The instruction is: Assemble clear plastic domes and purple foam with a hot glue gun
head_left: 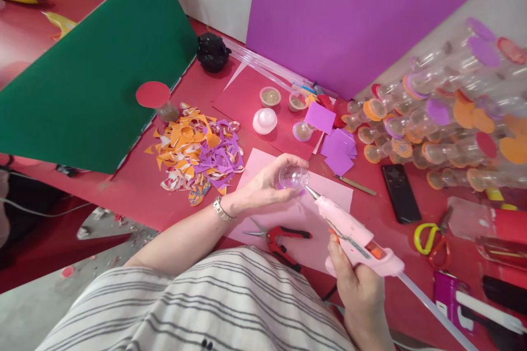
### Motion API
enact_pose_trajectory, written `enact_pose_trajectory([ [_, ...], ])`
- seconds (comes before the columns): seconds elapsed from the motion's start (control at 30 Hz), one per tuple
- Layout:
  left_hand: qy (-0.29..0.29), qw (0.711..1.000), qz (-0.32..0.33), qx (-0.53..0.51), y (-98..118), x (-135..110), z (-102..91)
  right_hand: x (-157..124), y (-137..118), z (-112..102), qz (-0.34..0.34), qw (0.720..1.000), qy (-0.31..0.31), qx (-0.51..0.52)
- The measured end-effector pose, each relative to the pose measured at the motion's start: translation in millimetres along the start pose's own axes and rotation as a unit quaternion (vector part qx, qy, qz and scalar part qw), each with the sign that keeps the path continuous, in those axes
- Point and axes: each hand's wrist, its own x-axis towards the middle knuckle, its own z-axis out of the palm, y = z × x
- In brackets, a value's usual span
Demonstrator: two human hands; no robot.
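Between the thumb and fingers of my left hand (274,182) is a small clear plastic cup (291,177), tilted on its side. My right hand (359,290) grips a pink hot glue gun (349,230) by its handle, with a finger at the orange trigger. A long glue stick (434,307) sticks out of its back end. The metal nozzle (313,192) is at the cup's right end; whether it touches I cannot tell. Beneath lies a pink sheet (329,189) with red-handled snips (284,236) on it.
Orange and purple paper scraps (201,148) are heaped left, beside a green board (102,77). Small cups (270,97) and purple paper squares (340,151) lie beyond my hands. To the right are a phone (401,193), scissors (432,241) and stacked clear cup pieces (436,115).
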Motion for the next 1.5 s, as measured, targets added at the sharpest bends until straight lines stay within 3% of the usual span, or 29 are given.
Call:
enact_pose_trajectory([
  [0.57,-0.013,1.000,0.003,0.008,-5.0,0.2,-0.6,18.6,-12.8,-1.3,0.063,0.998,-0.012,0.010],
  [0.97,-0.024,1.000,0.008,0.012,-8.9,0.0,2.2,15.5,-6.8,-1.8,0.031,0.999,0.002,-0.009],
  [1.5,-0.048,0.998,0.031,0.016,-9.4,-2.4,0.3,23.6,-11.4,-3.0,0.055,0.998,-0.003,0.030],
])
